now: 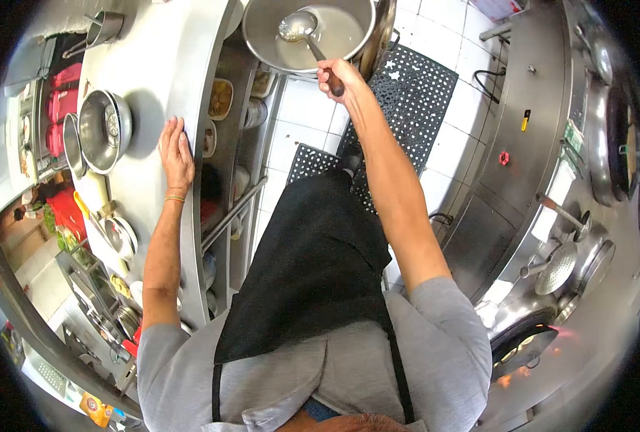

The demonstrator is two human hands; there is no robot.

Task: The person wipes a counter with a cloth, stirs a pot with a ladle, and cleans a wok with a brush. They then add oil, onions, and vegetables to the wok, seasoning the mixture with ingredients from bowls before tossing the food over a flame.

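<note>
The right hand is closed round the dark handle of a ladle, whose rounded steel bowl is held over a large steel pot, w/ pale, cloudy liquid seen in both. The pot is set at the far end of the counter, partly past its edge. The left hand is laid flat, fingers spread, on the counter's near edge; nothing is gripped by it.

Risks, as judged: liquid could be slopped over the pot rim if the ladle is tipped or swung fast, since the grip is taken at the handle's end w/ the arm stretched out. A wet white tile floor could then be made slippery; only part is covered by the black perforated rubber mat. The pot could be jolted if its rim is struck.

Materials: counter is smooth brushed steel w/ a curved edge. Nested round steel bowls are left near the counter's far side. A lit wok burner w/ orange flame is seen by the stove range at right, well apart from both hands.
</note>
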